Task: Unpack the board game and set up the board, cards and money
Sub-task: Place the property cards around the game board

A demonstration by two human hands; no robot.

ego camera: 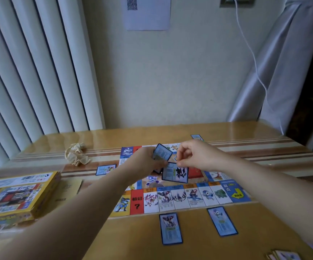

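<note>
Hands hold cards over the game board [180, 200].
Mid-frame, left hand [146, 163] grips a card stack [162, 153]; right hand [196, 154] pinches one blue card [175, 174] just below it. A red square [137, 202] shows "?".

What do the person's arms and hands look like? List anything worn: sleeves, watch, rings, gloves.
Both are bare. The left forearm and right forearm show no sleeve up to the picture's edge. There is no watch or bracelet on either wrist. The left hand and right hand wear no gloves; no ring shows, though the fingers are slightly blurred.
</note>
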